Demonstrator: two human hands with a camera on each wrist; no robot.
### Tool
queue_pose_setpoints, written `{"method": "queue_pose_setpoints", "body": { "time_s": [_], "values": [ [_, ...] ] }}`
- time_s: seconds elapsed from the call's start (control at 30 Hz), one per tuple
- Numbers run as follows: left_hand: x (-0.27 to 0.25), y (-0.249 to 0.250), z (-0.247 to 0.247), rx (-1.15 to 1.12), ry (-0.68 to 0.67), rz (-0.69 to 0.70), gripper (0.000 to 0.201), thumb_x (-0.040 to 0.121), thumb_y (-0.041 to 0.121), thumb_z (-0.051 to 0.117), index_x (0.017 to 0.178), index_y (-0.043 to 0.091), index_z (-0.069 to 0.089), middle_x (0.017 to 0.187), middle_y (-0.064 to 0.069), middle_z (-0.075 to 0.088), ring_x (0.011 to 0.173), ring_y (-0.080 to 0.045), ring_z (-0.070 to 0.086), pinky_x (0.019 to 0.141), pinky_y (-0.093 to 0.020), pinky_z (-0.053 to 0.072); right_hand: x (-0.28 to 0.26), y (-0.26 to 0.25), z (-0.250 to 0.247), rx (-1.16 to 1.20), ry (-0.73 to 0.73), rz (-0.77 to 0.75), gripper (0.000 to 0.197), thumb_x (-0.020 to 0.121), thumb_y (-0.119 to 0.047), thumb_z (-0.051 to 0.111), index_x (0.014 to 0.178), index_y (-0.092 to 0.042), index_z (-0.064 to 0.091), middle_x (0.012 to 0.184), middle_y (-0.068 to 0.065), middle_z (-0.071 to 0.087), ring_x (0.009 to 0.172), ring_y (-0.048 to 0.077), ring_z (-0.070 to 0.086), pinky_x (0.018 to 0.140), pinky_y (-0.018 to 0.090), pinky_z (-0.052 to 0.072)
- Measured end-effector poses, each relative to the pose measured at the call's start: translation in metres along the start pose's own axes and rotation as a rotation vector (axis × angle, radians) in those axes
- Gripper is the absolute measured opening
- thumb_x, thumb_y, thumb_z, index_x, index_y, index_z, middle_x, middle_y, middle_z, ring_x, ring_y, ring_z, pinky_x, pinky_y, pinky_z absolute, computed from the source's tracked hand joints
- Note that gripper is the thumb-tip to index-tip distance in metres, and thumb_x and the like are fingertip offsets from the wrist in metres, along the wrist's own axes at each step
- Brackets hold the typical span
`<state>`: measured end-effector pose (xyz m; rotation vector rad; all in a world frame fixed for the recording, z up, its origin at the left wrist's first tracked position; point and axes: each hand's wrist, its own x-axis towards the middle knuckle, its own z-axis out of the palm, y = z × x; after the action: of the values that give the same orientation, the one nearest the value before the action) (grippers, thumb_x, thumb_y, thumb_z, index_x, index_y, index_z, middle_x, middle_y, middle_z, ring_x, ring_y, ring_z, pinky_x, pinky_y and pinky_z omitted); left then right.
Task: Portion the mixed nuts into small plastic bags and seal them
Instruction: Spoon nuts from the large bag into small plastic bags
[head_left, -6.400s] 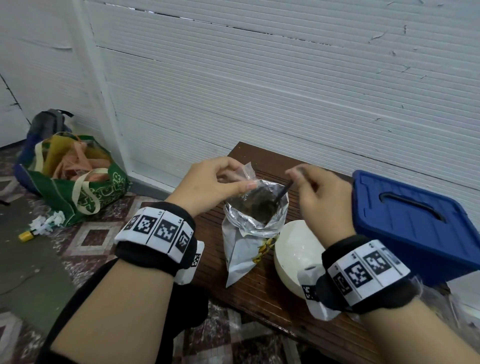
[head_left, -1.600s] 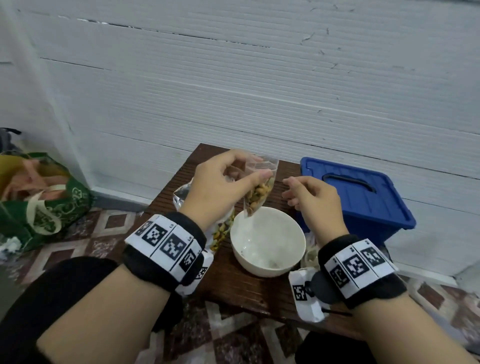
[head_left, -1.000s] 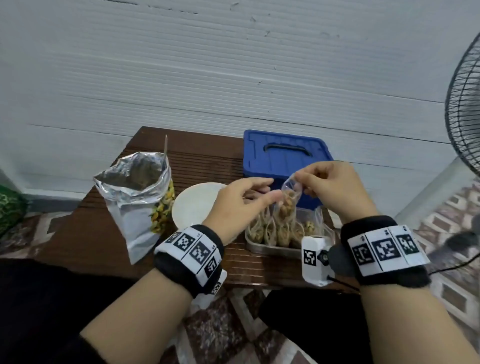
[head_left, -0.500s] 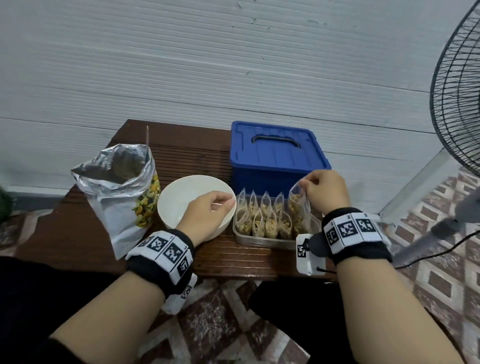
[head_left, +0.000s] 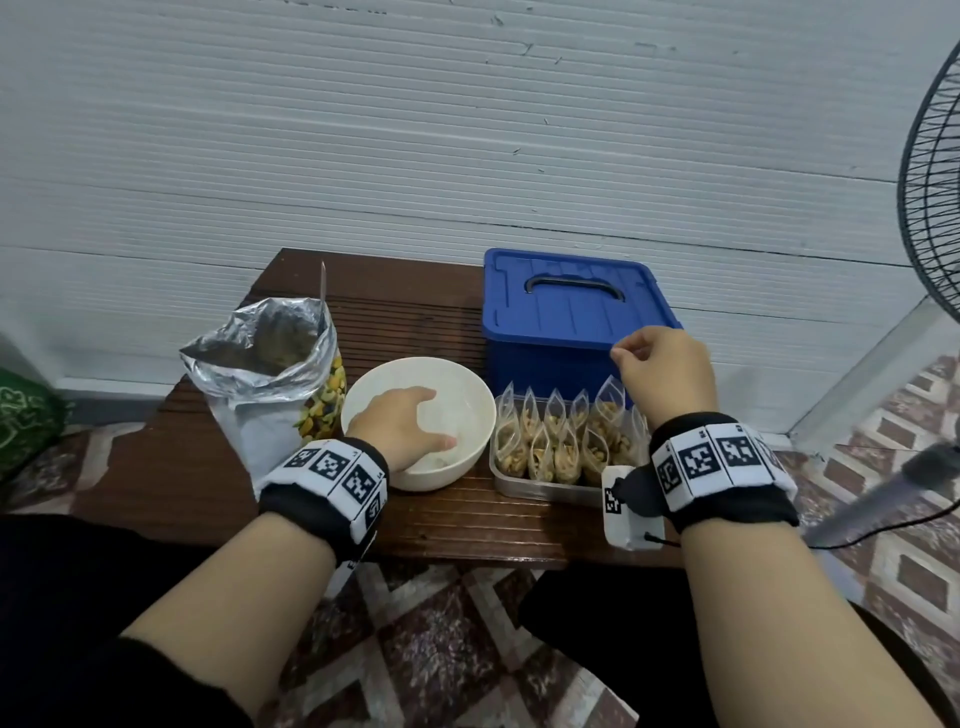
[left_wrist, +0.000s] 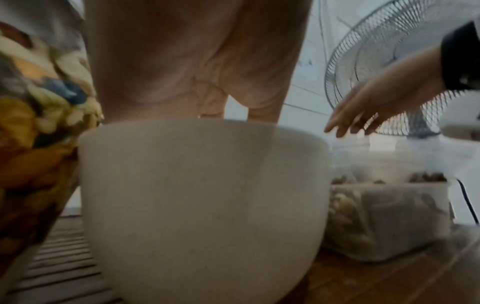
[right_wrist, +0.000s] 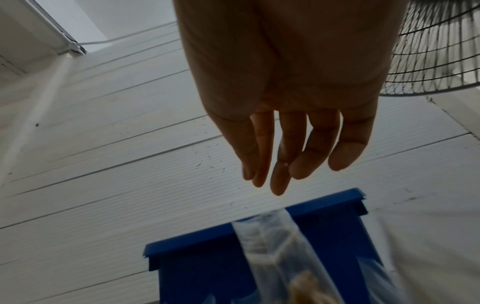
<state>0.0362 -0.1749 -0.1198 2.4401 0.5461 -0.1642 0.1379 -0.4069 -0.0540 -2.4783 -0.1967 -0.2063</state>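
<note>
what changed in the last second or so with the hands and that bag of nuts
The right hand let go of the filled bag, now standing in the tray, and lifted, grip open. The left hand moved into the white bowl. The foil pouch and blue box stayed put.

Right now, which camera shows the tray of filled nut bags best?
The head view: the tray of filled bags shows whole beside the white bowl. The left wrist view blurs its side; the right wrist view catches one bag top.

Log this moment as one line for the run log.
left hand: reaching into white bowl | right hand: empty, above filled bags in tray | foil nut bag: open
</note>
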Motion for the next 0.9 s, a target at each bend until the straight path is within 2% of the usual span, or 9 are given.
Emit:
{"method": "queue_pose_setpoints", "body": {
  "time_s": [0.07,0.2,0.33,0.43,0.5,0.6,0.7,0.8,0.9],
  "values": [
    [0.000,0.001,0.003,0.106,-0.062,-0.006,0.078,0.079,0.044,0.074,0.145,0.029,0.037,0.148,0.004,0.042,0.134,-0.021,0.040,0.112,-0.043,0.029,0.000,-0.008,0.000,0.008,0.019,-0.029,0.012,0.092,-0.021,0.059,0.095,-0.014,0.069,0.089,0.001,0.065,0.089,0.019,0.060,0.077,0.029,0.044],
    [-0.001,0.008,0.008,0.263,-0.046,0.012,0.062,0.084,0.043,0.067,0.141,0.037,0.041,0.135,0.007,0.053,0.128,-0.018,0.044,0.110,-0.043,0.029,-0.002,-0.018,0.002,0.030,0.007,-0.072,0.012,0.092,-0.024,0.059,0.098,-0.018,0.068,0.085,-0.004,0.059,0.093,0.019,0.060,0.086,0.037,0.049],
    [0.000,0.009,0.010,0.126,0.000,-0.031,0.046,0.081,0.039,0.073,0.123,0.030,0.057,0.116,0.003,0.063,0.113,-0.019,0.054,0.102,-0.039,0.040,-0.005,-0.024,0.006,0.059,-0.008,-0.088,0.007,0.092,-0.027,0.060,0.094,-0.023,0.065,0.081,-0.005,0.059,0.093,0.023,0.062,0.092,0.046,0.047],
    [-0.001,0.007,0.010,-0.034,0.089,-0.043,0.032,0.084,0.037,0.071,0.111,0.022,0.065,0.099,0.001,0.063,0.100,-0.021,0.059,0.091,-0.034,0.046,-0.009,-0.030,0.009,0.091,-0.022,-0.130,0.007,0.091,-0.026,0.060,0.094,-0.022,0.066,0.080,-0.005,0.060,0.094,0.023,0.061,0.092,0.047,0.047],
    [-0.002,0.007,0.009,-0.139,0.158,-0.034,0.024,0.086,0.038,0.067,0.102,0.019,0.067,0.096,0.001,0.065,0.096,-0.020,0.061,0.087,-0.032,0.047,-0.011,-0.034,0.012,0.100,-0.045,-0.156,0.010,0.091,-0.026,0.060,0.096,-0.022,0.068,0.080,-0.005,0.060,0.095,0.022,0.061,0.092,0.046,0.047],
    [-0.004,0.012,0.002,-0.298,0.259,-0.038,0.025,0.088,0.040,0.065,0.098,0.018,0.059,0.096,0.001,0.064,0.092,-0.016,0.058,0.081,-0.028,0.043,-0.016,-0.044,0.017,0.118,-0.123,-0.178,0.013,0.091,-0.026,0.061,0.099,-0.021,0.069,0.084,-0.005,0.063,0.095,0.018,0.061,0.093,0.041,0.048],
    [-0.008,0.019,-0.006,-0.433,0.284,-0.010,0.025,0.089,0.040,0.064,0.103,0.024,0.051,0.092,0.002,0.063,0.088,-0.014,0.058,0.077,-0.026,0.041,-0.021,-0.053,0.022,0.152,-0.241,-0.200,0.015,0.091,-0.027,0.062,0.101,-0.020,0.071,0.095,-0.002,0.068,0.095,0.013,0.061,0.087,0.030,0.049],
    [-0.010,0.022,-0.010,-0.554,0.327,0.022,0.028,0.089,0.043,0.063,0.106,0.021,0.058,0.086,0.000,0.068,0.083,-0.015,0.063,0.078,-0.032,0.049,-0.025,-0.060,0.024,0.224,-0.377,-0.206,0.015,0.090,-0.026,0.064,0.100,-0.017,0.072,0.093,-0.004,0.068,0.088,0.006,0.060,0.074,0.017,0.045],
    [-0.010,0.024,-0.011,-0.617,0.370,0.045,0.015,0.089,0.042,0.064,0.089,0.029,0.058,0.075,0.001,0.070,0.080,-0.014,0.067,0.086,-0.041,0.054,-0.028,-0.064,0.027,0.291,-0.477,-0.188,0.019,0.089,-0.029,0.065,0.096,-0.014,0.074,0.087,-0.003,0.072,0.084,0.005,0.063,0.070,0.015,0.044]
  ]
}}
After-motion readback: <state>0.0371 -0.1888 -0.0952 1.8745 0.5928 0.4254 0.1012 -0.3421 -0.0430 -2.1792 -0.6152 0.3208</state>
